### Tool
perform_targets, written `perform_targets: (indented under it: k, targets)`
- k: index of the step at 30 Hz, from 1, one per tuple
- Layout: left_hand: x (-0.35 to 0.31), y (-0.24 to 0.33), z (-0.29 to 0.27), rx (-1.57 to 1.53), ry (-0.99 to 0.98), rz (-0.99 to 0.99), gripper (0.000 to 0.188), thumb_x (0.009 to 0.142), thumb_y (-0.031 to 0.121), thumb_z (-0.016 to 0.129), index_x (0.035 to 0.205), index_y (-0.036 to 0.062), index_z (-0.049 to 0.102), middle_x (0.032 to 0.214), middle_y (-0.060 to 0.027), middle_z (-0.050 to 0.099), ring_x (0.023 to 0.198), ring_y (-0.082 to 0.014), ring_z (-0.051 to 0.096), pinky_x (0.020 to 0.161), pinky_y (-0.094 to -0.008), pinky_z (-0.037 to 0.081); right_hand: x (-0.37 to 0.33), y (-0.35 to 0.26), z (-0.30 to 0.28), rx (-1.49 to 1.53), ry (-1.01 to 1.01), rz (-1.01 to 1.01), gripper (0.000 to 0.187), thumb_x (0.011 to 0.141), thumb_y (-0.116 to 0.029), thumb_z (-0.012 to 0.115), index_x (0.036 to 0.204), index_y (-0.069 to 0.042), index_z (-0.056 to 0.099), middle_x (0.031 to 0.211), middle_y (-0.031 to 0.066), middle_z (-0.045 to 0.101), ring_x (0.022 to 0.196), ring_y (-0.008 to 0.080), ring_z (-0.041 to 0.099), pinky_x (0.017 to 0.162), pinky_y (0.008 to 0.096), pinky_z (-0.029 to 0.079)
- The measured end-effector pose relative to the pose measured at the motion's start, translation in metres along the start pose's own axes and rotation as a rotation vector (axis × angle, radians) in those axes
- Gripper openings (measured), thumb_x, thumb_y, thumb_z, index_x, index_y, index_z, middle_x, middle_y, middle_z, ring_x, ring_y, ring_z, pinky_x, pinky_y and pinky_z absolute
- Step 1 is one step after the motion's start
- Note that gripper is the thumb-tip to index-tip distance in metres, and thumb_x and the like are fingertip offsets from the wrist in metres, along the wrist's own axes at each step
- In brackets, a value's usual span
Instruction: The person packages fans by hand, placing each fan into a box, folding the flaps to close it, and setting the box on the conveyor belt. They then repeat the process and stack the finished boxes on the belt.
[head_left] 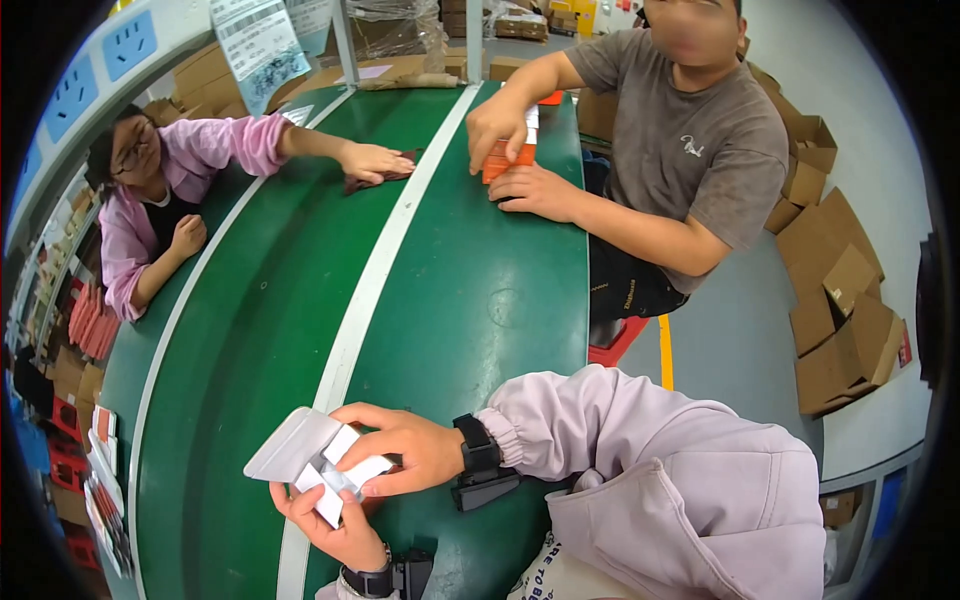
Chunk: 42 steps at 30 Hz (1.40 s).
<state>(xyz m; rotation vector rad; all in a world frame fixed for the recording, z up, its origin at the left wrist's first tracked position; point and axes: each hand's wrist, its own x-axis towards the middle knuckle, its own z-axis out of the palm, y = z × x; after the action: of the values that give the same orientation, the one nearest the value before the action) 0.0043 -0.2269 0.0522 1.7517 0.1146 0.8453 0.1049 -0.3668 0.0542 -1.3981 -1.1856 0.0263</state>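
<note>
Between my two hands is a small white cardboard box (298, 446) with its lid tilted up to the left and its inner flaps spread. My left hand (345, 535) grips the box from below, its thumb along a lower flap. Over the top right side comes my right hand (415, 450), fingers curled onto the flaps at the box's mouth. The box is above the white strip that runs along the green work table. What lies inside the box, if anything, cannot be made out.
Across the green table (480, 310), a person in a brown shirt handles orange boxes (510, 160). At the left, a person in pink presses a dark cloth (380, 172) on the belt. Open cardboard cartons (845, 330) are piled at the right. A red stool (618, 342) stands beside the table.
</note>
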Motion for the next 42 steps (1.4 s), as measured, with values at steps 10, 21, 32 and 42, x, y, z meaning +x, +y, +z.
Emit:
perform_targets:
  k: [10,21,32,42]
  targets:
    - [0.005,-0.004,-0.009,-0.210,0.029,0.103,0.035,0.078,0.018,0.070,0.097,0.0065,0.044,0.120,-0.0118,0.043,0.111,-0.0286,0.045,0.098,-0.0426,0.036,0.008,0.000,0.014,0.148,0.188,-0.221,0.040,0.076,-0.007,0.065,0.112,-0.008,0.048,0.121,0.0160,0.048,0.111,0.0336,0.050,0.092,0.0420,0.041]
    - [0.019,-0.015,-0.033,-0.070,-0.247,0.310,0.040,0.074,0.028,0.073,0.097,0.0121,0.045,0.103,-0.0057,0.043,0.107,-0.0283,0.043,0.093,-0.0454,0.037,0.011,-0.004,0.007,0.007,0.019,-0.199,0.037,0.069,-0.009,0.074,0.102,-0.007,0.058,0.114,0.0099,0.050,0.114,0.0361,0.044,0.089,0.0439,0.042]
    - [0.016,-0.018,-0.033,0.023,-0.303,0.310,0.040,0.074,0.031,0.073,0.094,0.0123,0.045,0.105,-0.0072,0.043,0.114,-0.0312,0.041,0.098,-0.0458,0.032,0.009,-0.007,0.000,-0.019,0.033,-0.230,0.031,0.073,-0.016,0.072,0.099,-0.006,0.059,0.117,0.0144,0.050,0.109,0.0364,0.047,0.086,0.0443,0.043]
    - [0.010,-0.011,-0.023,-0.064,-0.222,0.321,0.013,0.084,0.013,0.059,0.093,0.0107,0.051,0.110,-0.0090,0.047,0.117,-0.0343,0.039,0.099,-0.0488,0.030,0.005,-0.005,-0.005,-0.107,0.045,-0.216,0.023,0.078,-0.016,0.069,0.099,-0.010,0.062,0.120,0.0144,0.050,0.110,0.0372,0.048,0.087,0.0454,0.043]
